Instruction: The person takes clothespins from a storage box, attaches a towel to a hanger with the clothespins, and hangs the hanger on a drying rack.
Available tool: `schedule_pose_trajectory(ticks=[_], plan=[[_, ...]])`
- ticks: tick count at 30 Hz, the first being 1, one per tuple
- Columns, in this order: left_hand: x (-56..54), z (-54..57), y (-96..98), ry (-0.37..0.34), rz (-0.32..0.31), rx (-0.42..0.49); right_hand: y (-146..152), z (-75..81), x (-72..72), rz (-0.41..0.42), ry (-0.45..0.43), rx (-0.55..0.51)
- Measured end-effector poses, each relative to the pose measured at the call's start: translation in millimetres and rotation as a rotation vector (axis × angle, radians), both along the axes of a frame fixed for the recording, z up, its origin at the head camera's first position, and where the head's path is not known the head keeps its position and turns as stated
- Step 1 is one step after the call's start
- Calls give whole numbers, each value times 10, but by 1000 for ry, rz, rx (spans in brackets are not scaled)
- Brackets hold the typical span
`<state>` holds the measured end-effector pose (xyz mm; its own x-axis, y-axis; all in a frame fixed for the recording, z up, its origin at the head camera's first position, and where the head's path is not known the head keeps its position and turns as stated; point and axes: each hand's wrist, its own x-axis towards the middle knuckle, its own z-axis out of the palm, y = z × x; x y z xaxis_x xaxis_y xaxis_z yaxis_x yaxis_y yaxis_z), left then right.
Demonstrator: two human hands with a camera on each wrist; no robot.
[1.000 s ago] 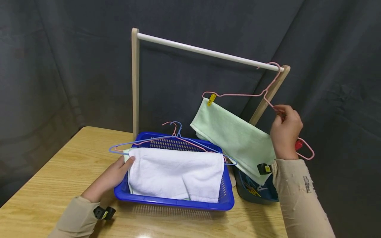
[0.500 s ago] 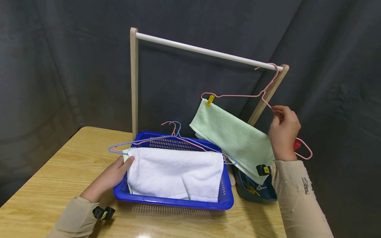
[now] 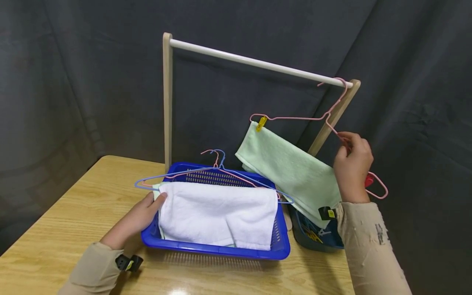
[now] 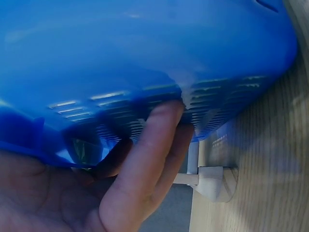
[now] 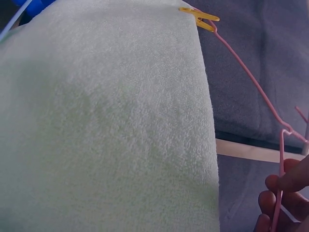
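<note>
My left hand (image 3: 138,217) holds the left side of a blue plastic basket (image 3: 215,249). Its thumb lies over the rim by a white towel (image 3: 217,215), and its fingers (image 4: 145,159) lie along the slotted outer wall in the left wrist view. My right hand (image 3: 354,164) pinches the sloping right arm of a pink clothes hanger (image 3: 295,118). That hanger's hook sits over the rack's white bar (image 3: 254,62). A pale green towel (image 3: 287,172) hangs aslant from it, held by a yellow clothes peg (image 3: 261,123) at left; a red peg (image 3: 369,179) shows at right, partly behind the wrist.
A blue hanger (image 3: 162,177) and another pink one lie across the basket top. Right of the basket, a dark teal bin (image 3: 313,243) holds several pegs. The rack's wooden posts (image 3: 167,102) stand behind, on a wooden table (image 3: 85,205) before a dark curtain (image 3: 92,82).
</note>
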<state>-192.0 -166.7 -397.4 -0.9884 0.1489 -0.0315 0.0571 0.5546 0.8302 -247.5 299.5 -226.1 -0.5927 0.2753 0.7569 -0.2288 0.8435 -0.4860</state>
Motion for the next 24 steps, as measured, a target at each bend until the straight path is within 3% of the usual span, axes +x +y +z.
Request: schedule_pose_trajectory(ticks=[24], plan=[[-18,21,-9,-23,-17,6,-1,-147,71,53,132,68]])
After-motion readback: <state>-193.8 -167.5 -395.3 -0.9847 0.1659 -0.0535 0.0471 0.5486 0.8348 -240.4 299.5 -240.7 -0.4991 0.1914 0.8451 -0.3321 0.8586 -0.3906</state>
